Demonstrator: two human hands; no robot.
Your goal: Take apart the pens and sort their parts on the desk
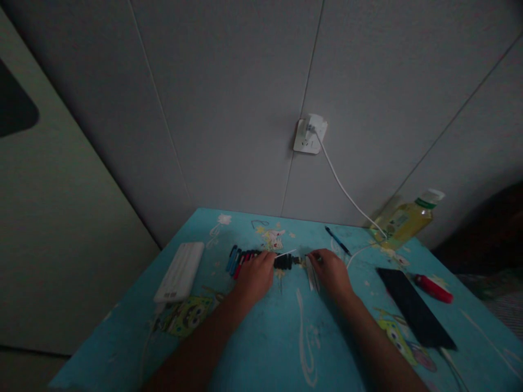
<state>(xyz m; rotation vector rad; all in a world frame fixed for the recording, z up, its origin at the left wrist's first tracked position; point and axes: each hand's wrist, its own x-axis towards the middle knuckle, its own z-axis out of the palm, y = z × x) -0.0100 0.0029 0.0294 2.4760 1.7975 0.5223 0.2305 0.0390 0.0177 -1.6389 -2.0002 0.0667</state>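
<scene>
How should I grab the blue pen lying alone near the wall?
Best pinch the blue pen across the middle of its barrel, coming straight down from above, I think: it is thin, lies flat, and rests apart from the row of pens.

The left hand (256, 272) grips a thin white stick (289, 253) above a row of pens (232, 261) on the blue patterned tabletop (269, 354). The right hand (332, 270) is positioned beside several slender rods (311, 275); its fingertip contact is unclear. A separate blue pen (338, 241) lies behind the right hand. A white power bank (180, 272) lies at left; a dark slab (414, 307), a red object (433, 288) and a bottle (409, 223) of yellow liquid occupy the right side.
</scene>
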